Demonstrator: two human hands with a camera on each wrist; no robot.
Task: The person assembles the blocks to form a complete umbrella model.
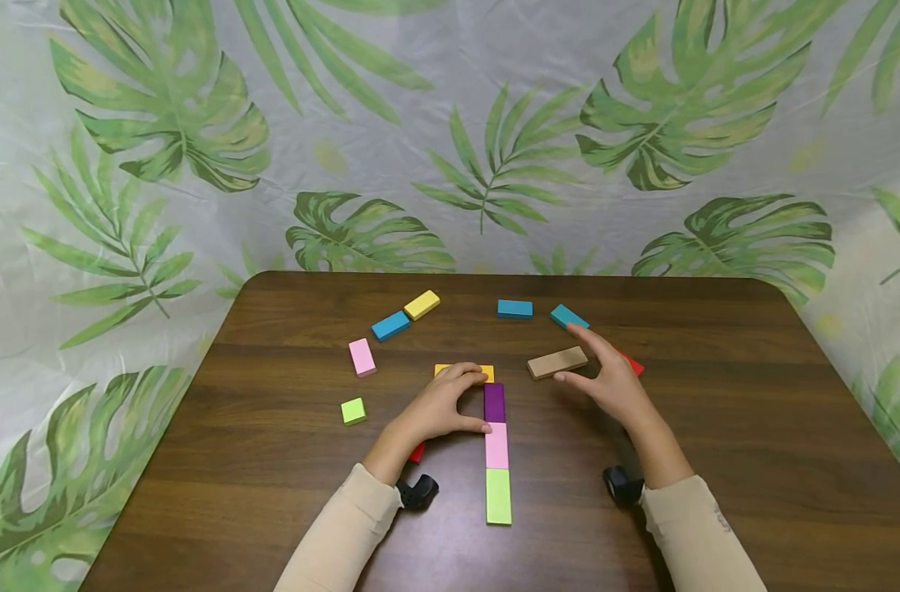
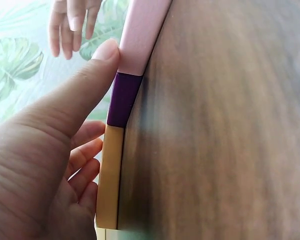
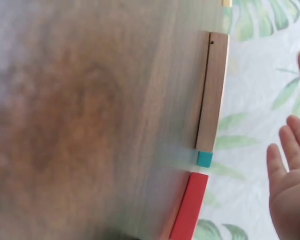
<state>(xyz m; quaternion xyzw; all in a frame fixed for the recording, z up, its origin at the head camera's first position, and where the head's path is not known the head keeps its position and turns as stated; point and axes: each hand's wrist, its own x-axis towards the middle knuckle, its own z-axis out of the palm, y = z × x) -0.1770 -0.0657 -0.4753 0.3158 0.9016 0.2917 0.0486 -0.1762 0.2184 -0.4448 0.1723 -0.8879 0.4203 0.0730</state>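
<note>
head view: left grip (image 1: pixel 436 409), digits apart, spans the purple block (image 1: pixel 494 403) on the bench (image 1: pixel 235 469); right grip (image 1: pixel 612 382), parted and unladen, beside the wooden block (image 1: pixel 557 363); left wrist view: thumb (image 2: pixel 107 50) touches the pink block (image 2: pixel 142 37), and overpushing could skew it; right wrist view: a careless finger sweep could jog the red block (image 3: pixel 190 207)

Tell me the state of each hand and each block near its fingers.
Left hand: thumb and fingertips against blocks.
Right hand: raised, holding nothing.
Orange rectangular block: lying crosswise, partly covered.
Pink rectangular block at the left thumb: lying lengthwise.
Purple rectangular block: lying lengthwise between orange and pink.
Bare wooden rectangular block: lying loose, ungripped.
Teal rectangular block: lying loose, ungripped.
</note>
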